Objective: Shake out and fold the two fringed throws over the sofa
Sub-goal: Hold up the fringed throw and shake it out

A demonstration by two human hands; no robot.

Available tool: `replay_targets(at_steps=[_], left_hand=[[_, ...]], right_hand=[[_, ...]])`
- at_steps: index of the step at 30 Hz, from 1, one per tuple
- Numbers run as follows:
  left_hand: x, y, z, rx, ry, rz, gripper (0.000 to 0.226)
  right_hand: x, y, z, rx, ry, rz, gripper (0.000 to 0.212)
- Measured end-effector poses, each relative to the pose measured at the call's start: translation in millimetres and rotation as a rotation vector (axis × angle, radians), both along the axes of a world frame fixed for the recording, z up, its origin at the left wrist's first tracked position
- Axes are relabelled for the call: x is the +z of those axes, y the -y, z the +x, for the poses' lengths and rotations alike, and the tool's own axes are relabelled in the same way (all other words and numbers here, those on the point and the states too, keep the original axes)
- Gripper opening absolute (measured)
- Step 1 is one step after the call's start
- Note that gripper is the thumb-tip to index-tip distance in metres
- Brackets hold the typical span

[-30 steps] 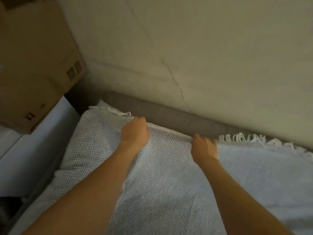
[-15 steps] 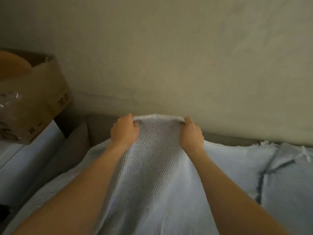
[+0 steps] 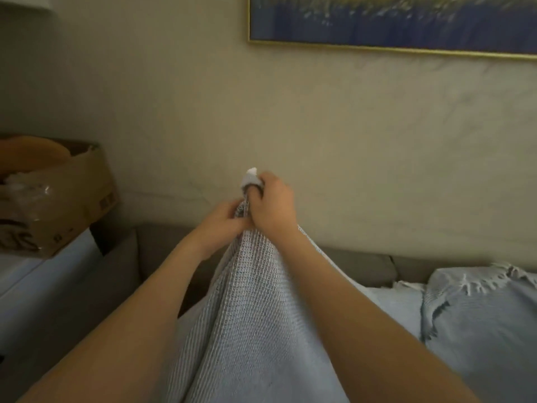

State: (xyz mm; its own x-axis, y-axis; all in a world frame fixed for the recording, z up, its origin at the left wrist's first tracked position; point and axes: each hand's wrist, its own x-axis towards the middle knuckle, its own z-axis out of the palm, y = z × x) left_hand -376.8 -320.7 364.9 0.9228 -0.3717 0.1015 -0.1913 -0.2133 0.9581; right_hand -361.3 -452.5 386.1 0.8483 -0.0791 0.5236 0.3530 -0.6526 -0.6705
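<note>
A pale grey waffle-knit throw [image 3: 250, 309] rises in a bunched peak in front of me, above the sofa. My right hand [image 3: 273, 206] grips its gathered top edge, with a white tuft of fringe sticking out above the fingers. My left hand [image 3: 225, 219] pinches the same bunch just below and to the left, touching the right hand. The rest of this throw hangs down between my forearms. A second light blue fringed throw [image 3: 479, 309] lies crumpled on the sofa seat at the right.
The grey sofa back [image 3: 357, 264] runs along the wall. A cardboard box [image 3: 58, 199] stands on a white surface [image 3: 37, 274] to the left. A gold-framed picture [image 3: 392, 21] hangs on the wall at upper right.
My hands have come together, gathering the throw's top edge into one bunch, and lifted it higher off the sofa. My view has tilted up, showing the picture.
</note>
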Motion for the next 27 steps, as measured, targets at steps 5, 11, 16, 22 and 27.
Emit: replay_targets(at_steps=[5, 11, 16, 22, 27], left_hand=[[15, 25, -13, 0.214, 0.177, 0.069, 0.022], [25, 40, -16, 0.474, 0.36, 0.056, 0.015], [40, 33, -12, 0.512, 0.468, 0.041, 0.019], [49, 3, -4, 0.686, 0.465, -0.043, 0.016], [55, -20, 6, 0.759, 0.527, -0.012, 0.018]], right_hand=[[13, 44, -25, 0.088, 0.1, 0.001, 0.021], [-36, 101, -42, 0.137, -0.23, -0.187, 0.043], [-56, 101, -48, 0.127, -0.375, -0.319, 0.021], [-63, 96, -46, 0.176, -0.785, -0.346, 0.034], [-56, 58, -30, -0.04, -0.545, -0.78, 0.021]])
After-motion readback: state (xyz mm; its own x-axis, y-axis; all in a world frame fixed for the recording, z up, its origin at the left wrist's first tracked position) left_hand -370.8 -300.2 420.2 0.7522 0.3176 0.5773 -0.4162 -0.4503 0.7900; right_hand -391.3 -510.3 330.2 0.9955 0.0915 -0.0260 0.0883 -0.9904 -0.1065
